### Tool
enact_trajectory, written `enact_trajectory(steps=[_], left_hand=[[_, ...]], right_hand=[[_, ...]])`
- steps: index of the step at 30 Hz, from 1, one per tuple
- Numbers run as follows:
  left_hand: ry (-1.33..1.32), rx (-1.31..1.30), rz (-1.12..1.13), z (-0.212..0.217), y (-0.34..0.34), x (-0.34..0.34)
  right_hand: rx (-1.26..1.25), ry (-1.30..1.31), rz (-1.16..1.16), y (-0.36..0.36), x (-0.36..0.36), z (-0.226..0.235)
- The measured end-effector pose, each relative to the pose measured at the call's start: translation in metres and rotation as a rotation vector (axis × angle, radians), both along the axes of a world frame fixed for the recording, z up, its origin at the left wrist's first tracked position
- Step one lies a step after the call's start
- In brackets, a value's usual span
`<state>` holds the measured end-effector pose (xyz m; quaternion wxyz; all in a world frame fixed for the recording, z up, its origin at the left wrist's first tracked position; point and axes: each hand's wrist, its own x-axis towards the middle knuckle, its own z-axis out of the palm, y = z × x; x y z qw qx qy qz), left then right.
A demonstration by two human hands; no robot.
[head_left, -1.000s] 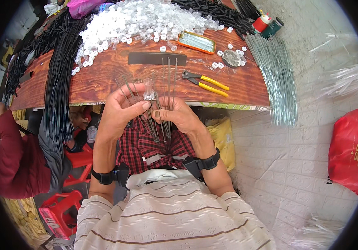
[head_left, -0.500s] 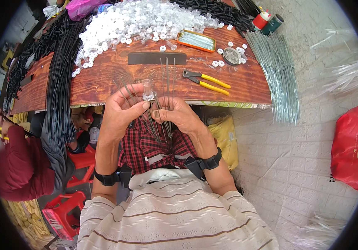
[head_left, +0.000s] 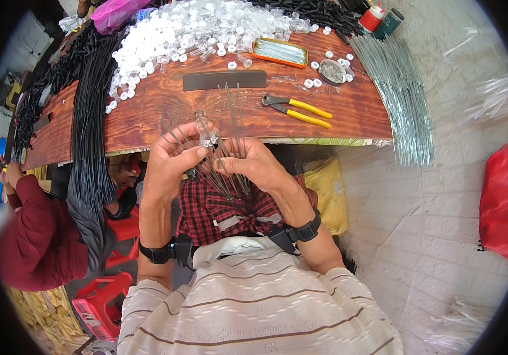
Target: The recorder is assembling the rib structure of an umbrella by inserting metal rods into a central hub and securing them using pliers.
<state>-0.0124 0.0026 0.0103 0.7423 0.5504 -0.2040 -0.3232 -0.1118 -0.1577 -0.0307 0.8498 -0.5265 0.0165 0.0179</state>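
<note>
My left hand is closed, its thumb and fingers pinching a small clear plastic tube with a wider lower end. The tube leans slightly to the left. Several thin metal rods also run through this hand, fanning out above and below it. Close beside it, my right hand is closed on more thin metal rods that point up past the table edge. Where the rods cross between the two hands, I cannot tell which hand grips each one. Both hands are over my lap, in front of the table edge.
On the wooden table lie yellow-handled nippers, a dark flat bar, a tin of short rods and a round dish. Behind is a heap of clear plastic pieces. Black rods and silvery rods overhang the edge. A co-worker sits left.
The clear tube has tipped from upright to leaning left in my left hand. Both hands stay close together with the rods. The whole view has shifted slightly.
</note>
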Motion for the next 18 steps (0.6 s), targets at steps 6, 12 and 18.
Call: enact_trajectory(steps=[6, 12, 18], left_hand=[[-0.039, 0.029, -0.02, 0.002, 0.001, 0.001], [-0.108, 0.097, 0.029, 0.0, 0.002, -0.004], [-0.117, 0.006, 0.012, -0.009, 0.009, -0.001]], right_hand=[[0.018, 0.006, -0.032, 0.002, -0.002, 0.002], [-0.013, 0.012, -0.041, 0.003, -0.009, 0.004], [0.14, -0.038, 0.025, -0.007, -0.007, -0.003]])
